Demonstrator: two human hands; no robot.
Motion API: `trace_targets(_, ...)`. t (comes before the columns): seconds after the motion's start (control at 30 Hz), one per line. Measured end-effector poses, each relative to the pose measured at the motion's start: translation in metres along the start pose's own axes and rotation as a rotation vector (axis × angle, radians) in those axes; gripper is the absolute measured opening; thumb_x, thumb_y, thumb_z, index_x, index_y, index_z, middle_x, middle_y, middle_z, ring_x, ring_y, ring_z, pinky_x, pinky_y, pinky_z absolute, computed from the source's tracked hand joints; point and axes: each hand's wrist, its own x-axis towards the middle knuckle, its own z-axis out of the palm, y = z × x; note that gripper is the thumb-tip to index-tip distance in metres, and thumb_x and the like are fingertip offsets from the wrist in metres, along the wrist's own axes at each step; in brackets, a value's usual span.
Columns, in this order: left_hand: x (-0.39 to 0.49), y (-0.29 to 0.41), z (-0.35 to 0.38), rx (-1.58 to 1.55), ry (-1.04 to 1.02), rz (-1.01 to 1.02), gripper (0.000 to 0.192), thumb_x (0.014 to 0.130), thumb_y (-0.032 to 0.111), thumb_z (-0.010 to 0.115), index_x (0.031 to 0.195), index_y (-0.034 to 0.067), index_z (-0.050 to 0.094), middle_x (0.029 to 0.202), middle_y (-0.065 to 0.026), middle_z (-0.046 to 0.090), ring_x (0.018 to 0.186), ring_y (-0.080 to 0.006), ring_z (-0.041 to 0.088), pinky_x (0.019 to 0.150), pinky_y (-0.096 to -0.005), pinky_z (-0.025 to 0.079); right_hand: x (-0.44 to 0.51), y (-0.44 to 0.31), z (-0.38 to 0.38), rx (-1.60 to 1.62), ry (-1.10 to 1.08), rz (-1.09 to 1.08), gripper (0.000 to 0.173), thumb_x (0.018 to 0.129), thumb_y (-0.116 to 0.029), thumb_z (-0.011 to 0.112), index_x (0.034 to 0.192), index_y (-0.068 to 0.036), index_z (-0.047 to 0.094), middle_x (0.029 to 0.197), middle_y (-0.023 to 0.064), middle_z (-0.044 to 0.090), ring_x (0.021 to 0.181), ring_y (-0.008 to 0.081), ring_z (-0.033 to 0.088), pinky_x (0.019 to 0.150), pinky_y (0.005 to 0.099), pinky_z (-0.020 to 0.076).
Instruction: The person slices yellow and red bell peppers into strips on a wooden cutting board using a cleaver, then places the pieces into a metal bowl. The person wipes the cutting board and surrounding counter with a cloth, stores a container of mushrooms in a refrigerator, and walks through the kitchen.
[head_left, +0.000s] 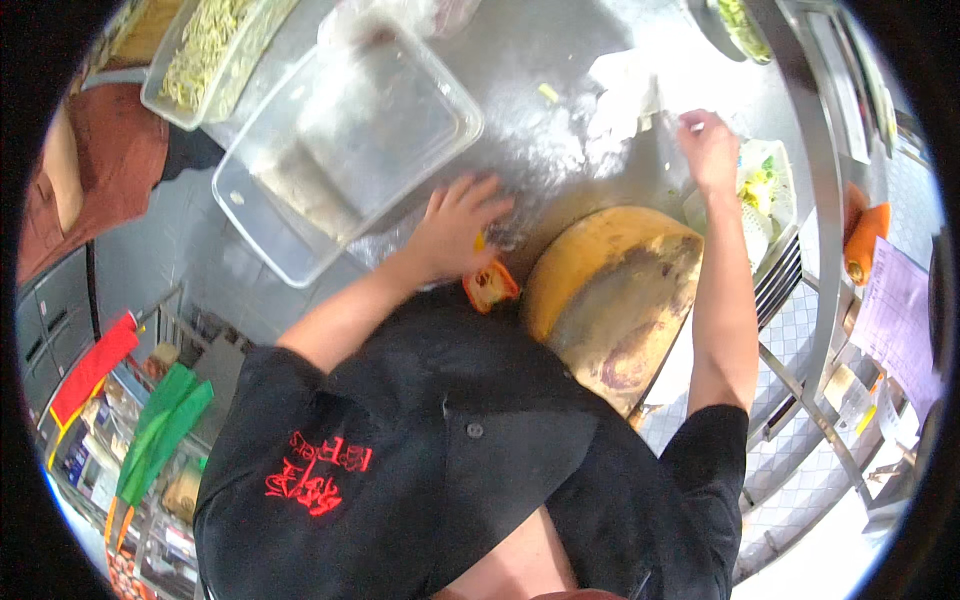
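My left hand (457, 229), blurred, is spread palm down over the steel worktop (525, 45). Just below it lies a small orange-rimmed thing (491, 286) with a pale middle; a bit of yellow shows by the thumb. My right hand (709, 146) has curled fingers above the worktop at the right; whether it holds something small is not clear. White powder (555, 139) is scattered between the hands, with a small pale green piece (548, 93) beyond. A thick round wooden chopping block (622, 300) stands near my body between my forearms.
An empty-looking clear plastic tub (352, 150) stands at the left, beside a tub of pale shredded food (202, 67). A clear container with greens (765, 187) is right of my wrist. Another person's arm (64, 172) shows far left. A metal rail (825, 225) runs down the right.
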Motion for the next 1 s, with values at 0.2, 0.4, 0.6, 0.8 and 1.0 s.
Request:
trace_targets(0.2, -0.032, 0.003, 0.023, 0.185, -0.126, -0.148, 0.054, 0.084, 0.036, 0.073, 0.135, 0.024, 0.059, 0.151, -0.0142, 0.043, 0.137, -0.042, 0.041, 0.104, -0.0631, 0.04, -0.021, -0.066, 0.062, 0.4, -0.261, -0.043, 0.04, 0.085, -0.002, 0.065, 0.125, -0.006, 0.065, 0.125, 0.0168, 0.067, 0.109, 0.0281, 0.069, 0.095, 0.038, 0.0554)
trace_targets(0.4, -0.034, -0.006, 0.017, 0.203, -0.113, -0.072, 0.053, 0.083, 0.032, 0.073, 0.133, 0.022, 0.059, 0.149, -0.0135, 0.046, 0.134, -0.0408, 0.047, 0.1, -0.0611, 0.046, -0.007, -0.142, 0.146, 0.047, -0.266, -0.219, 0.026, 0.082, 0.001, 0.063, 0.106, -0.005, 0.072, 0.121, 0.0208, 0.064, 0.107, 0.0372, 0.067, 0.096, 0.0436, 0.0559)
trace_targets(0.6, -0.036, 0.034, -0.022, -0.187, 0.018, -0.157, 0.056, 0.078, 0.022, 0.076, 0.131, 0.015, 0.06, 0.14, -0.0136, 0.053, 0.126, -0.0386, 0.054, 0.104, -0.051, 0.047, -0.027, -0.099, 0.082, 0.102, -0.098, -0.111, 0.012, 0.076, -0.001, 0.067, 0.085, -0.007, 0.072, 0.096, 0.0182, 0.07, 0.093, 0.0368, 0.07, 0.084, 0.0433, 0.058)
trace_targets(0.8, 0.026, 0.113, -0.144, -0.777, 0.109, 0.439, 0.062, 0.079, -0.001, 0.068, 0.137, 0.012, 0.051, 0.135, -0.0076, 0.055, 0.127, -0.0219, 0.054, 0.102, -0.0397, 0.049, -0.114, -0.02, -0.056, 0.112, 0.352, 0.272, 0.039, 0.078, -0.002, 0.077, 0.115, -0.002, 0.067, 0.135, 0.0213, 0.055, 0.119, 0.0388, 0.06, 0.099, 0.0439, 0.0542)
trace_targets(1.0, 0.14, 0.245, -0.267, -1.267, 0.353, 0.94, 0.053, 0.087, 0.002, 0.069, 0.135, 0.002, 0.047, 0.122, -0.0132, 0.064, 0.107, -0.0199, 0.066, 0.094, -0.0336, 0.055, -0.206, -0.1, -0.077, 0.609, 0.329, 0.249, 0.047, 0.087, -0.01, 0.076, 0.132, -0.011, 0.06, 0.146, 0.0171, 0.046, 0.136, 0.0348, 0.047, 0.108, 0.0499, 0.0508)
